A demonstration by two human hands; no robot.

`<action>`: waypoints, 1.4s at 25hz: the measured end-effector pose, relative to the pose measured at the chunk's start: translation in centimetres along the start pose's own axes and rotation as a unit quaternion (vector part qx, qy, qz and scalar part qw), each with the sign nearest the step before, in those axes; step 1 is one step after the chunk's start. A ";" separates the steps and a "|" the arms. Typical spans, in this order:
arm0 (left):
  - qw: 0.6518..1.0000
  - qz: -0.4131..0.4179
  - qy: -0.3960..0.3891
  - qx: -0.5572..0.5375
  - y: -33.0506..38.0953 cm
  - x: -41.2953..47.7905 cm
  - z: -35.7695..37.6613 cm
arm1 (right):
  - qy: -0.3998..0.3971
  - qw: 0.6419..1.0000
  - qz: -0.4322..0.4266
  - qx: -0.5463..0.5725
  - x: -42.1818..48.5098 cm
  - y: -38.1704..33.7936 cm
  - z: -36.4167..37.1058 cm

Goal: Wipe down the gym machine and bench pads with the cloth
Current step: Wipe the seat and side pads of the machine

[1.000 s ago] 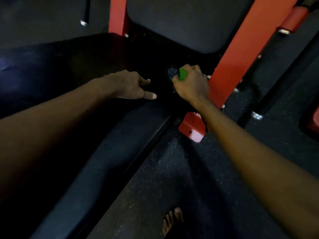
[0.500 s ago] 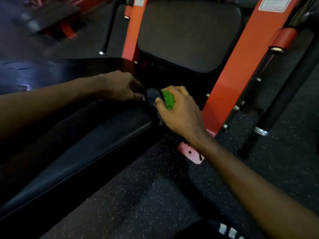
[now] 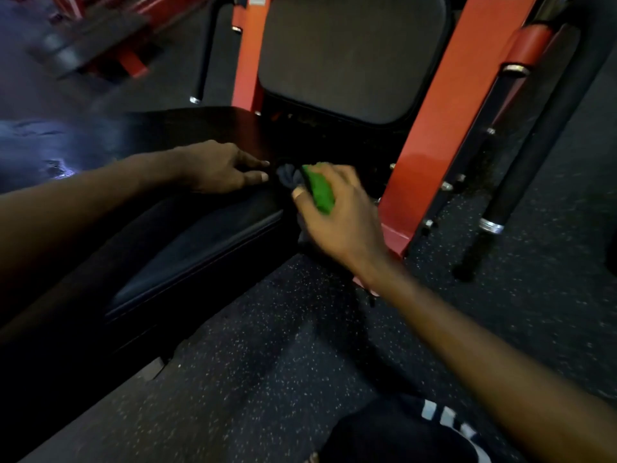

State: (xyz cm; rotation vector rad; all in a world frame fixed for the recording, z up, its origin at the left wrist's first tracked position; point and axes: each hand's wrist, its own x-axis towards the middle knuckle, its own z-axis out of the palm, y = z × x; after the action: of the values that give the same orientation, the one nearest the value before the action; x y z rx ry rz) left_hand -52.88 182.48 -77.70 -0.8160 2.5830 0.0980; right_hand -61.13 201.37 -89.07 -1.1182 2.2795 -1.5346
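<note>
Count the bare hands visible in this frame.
2. The left hand rests on the black padded bench pad; the right hand grips the crumpled green-and-dark cloth beside it.

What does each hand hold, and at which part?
The right hand grips the cloth by its green part; the left hand holds nothing, resting on the bench pad.

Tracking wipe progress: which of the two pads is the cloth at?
The low flat bench pad: the right hand holds the cloth at its end; the upright pad stands beyond.
</note>
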 end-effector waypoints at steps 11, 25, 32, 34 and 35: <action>1.000 -0.013 -0.002 -0.009 -0.5 -3.1 -0.2 | 0.052 0.996 -0.029 0.066 -0.4 1.5 2.9; 1.000 -0.008 -0.001 -0.007 -0.4 -3.0 -0.2 | 0.012 0.985 -0.134 0.105 -6.5 -3.2 2.5; 1.000 -0.023 -0.019 -0.008 -0.9 -2.6 0.2 | 0.082 0.994 0.008 0.065 1.8 1.2 2.3; 1.000 -0.013 -0.002 -0.005 -0.5 -3.4 0.1 | 0.085 0.994 -0.003 0.061 0.2 -0.3 2.6; 1.000 0.000 0.014 0.002 -0.2 -3.9 0.1 | 0.078 0.994 -0.023 0.068 -1.2 -1.1 2.7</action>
State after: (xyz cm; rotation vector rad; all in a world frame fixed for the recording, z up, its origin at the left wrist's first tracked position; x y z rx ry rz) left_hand -49.87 184.40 -76.11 -0.8225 2.6090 0.0809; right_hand -58.38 200.00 -89.61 -1.0554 2.2186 -1.8243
